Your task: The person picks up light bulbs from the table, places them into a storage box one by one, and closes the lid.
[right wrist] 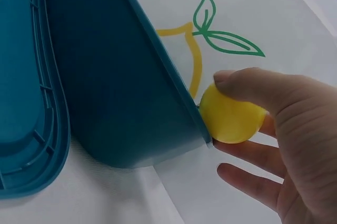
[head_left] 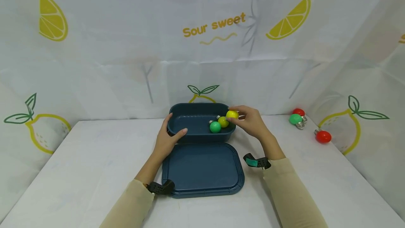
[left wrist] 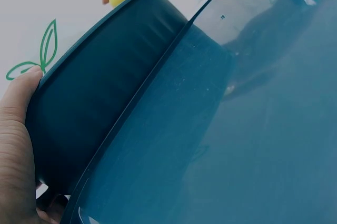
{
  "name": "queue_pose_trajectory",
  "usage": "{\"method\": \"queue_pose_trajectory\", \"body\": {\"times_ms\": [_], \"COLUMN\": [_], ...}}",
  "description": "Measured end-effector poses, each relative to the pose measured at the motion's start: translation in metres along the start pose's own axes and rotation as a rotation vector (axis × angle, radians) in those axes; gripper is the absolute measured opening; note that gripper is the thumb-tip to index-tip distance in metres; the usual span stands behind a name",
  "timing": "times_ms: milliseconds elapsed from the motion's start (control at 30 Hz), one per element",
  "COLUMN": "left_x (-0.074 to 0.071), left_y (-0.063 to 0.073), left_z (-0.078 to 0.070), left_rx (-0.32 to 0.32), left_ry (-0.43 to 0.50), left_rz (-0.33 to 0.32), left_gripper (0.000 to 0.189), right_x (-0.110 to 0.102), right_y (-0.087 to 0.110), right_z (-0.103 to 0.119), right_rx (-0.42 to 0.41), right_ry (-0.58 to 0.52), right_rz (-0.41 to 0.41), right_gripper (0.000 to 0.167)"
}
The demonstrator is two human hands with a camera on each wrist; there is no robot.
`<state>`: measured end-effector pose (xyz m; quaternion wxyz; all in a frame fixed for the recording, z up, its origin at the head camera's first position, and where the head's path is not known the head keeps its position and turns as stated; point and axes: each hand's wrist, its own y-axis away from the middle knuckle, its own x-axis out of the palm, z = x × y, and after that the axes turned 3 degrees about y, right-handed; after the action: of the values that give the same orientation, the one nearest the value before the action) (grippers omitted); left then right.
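A dark blue box (head_left: 202, 138) stands open-topped on the table. My left hand (head_left: 166, 139) grips its left end, with the thumb at the front rim, and shows at the left edge of the left wrist view. Over the right end of the box, my right hand (head_left: 252, 122) pinches a yellow light bulb (right wrist: 231, 113) between thumb and fingers. The bulb is at the box rim in the right wrist view; its base is mostly hidden. Inside, at the right, lie a green bulb (head_left: 215, 127) and another yellow bulb (head_left: 223, 122), both with metal bases.
The matching blue lid (head_left: 202, 168) lies flat directly before the box. At the table's right edge are a green bulb (head_left: 295, 119) and two red bulbs (head_left: 323, 137), with metal bases. A lemon-printed white sheet (head_left: 126, 45) hangs close behind the box.
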<state>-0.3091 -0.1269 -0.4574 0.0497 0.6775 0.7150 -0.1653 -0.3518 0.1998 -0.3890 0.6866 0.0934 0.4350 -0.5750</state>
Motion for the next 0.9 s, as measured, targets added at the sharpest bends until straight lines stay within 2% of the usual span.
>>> {"method": "queue_pose_trajectory", "body": {"times_ms": [300,500,733,900], "left_x": [0.0002,0.0003,-0.0002,-0.0007], "left_y": [-0.0002,-0.0001,0.0002,0.0000], "left_z": [-0.0003,-0.0002,-0.0003,-0.0002], "left_rx": [0.001,0.003,0.003,0.000], "left_ry": [0.001,0.003,0.004,0.007], "left_rz": [-0.002,-0.003,-0.003,-0.001], "left_gripper": [0.092,0.092,0.091,0.091], "right_x": [0.0025,0.0055,0.0060,0.0068], "right_y": [-0.0004,0.0000,-0.0007,-0.0016], "right_z": [0.0006,0.0029,0.0035,0.0047], "right_rx": [-0.004,-0.030,-0.043,-0.054], "right_ry": [0.027,0.033,0.084,0.081], "right_rz": [0.031,0.043,0.023,0.030], "right_gripper": [0.045,0.040,0.043,0.044]}}
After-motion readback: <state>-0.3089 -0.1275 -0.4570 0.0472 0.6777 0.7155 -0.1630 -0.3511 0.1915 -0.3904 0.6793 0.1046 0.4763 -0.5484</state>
